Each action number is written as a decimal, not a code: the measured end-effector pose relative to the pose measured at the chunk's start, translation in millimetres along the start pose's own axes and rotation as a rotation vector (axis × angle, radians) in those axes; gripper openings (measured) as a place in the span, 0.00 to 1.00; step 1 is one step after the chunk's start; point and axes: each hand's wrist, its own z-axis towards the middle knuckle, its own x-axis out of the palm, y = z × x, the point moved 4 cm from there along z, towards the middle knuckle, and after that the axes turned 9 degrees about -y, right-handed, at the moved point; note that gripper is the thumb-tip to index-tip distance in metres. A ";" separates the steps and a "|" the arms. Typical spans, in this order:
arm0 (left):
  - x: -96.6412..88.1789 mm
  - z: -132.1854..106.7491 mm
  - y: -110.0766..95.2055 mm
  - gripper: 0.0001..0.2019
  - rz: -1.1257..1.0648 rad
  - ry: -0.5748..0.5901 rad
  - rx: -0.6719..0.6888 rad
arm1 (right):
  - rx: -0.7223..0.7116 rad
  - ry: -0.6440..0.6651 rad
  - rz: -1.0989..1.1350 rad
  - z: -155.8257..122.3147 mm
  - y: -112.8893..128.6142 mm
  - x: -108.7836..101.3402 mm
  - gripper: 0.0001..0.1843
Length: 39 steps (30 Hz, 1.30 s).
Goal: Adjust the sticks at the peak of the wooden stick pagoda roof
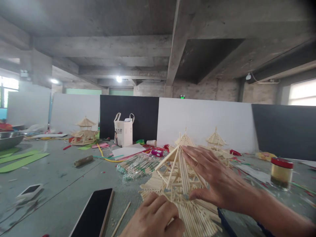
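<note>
A pagoda-like model built of thin wooden sticks (176,174) stands on the grey table in front of me. My right hand (212,179) lies against its sloping roof, fingers stretched out and spread over the sticks, thumb pressing near the lower edge. My left hand (154,217) rests at the model's base at the bottom of the view, fingers curled onto the flat layer of sticks (197,217). A loose stick (120,219) lies just left of that hand.
A dark phone (95,214) lies at the near left, a smaller device (29,191) farther left. A bag of sticks (137,166), a red-lidded jar (281,172), a paper bag (123,131), other stick pagodas (84,131) (216,141), a metal bowl (8,138) and green strips (22,161) fill the table.
</note>
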 end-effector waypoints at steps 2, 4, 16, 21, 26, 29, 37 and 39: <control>0.1 0.6 -0.2 0.16 -0.003 0.006 0.003 | 0.006 0.004 -0.005 -1.4 0.3 1.4 0.47; 0.9 2.1 0.6 0.16 0.004 0.010 0.001 | 0.008 0.009 -0.001 -3.2 0.2 2.7 0.47; 1.6 3.4 2.2 0.18 0.038 -0.025 0.012 | -0.002 0.027 -0.017 -6.4 -0.7 4.6 0.49; -2.1 8.1 4.6 0.21 0.062 -0.057 0.052 | 0.041 0.034 0.015 -8.0 -3.1 5.1 0.50; -0.9 12.7 4.9 0.21 0.053 -0.061 0.057 | 0.038 0.054 0.016 -8.0 -2.7 6.5 0.48; 1.4 15.1 4.5 0.17 0.052 -0.058 0.034 | 0.041 0.037 0.024 -7.8 -1.9 5.8 0.48; 5.0 26.4 7.4 0.07 0.027 0.019 -0.073 | 0.047 0.003 0.054 -9.9 -3.8 7.2 0.47; 5.2 30.5 9.2 0.08 0.019 0.043 -0.093 | 0.055 0.010 0.068 -9.4 -3.8 6.7 0.45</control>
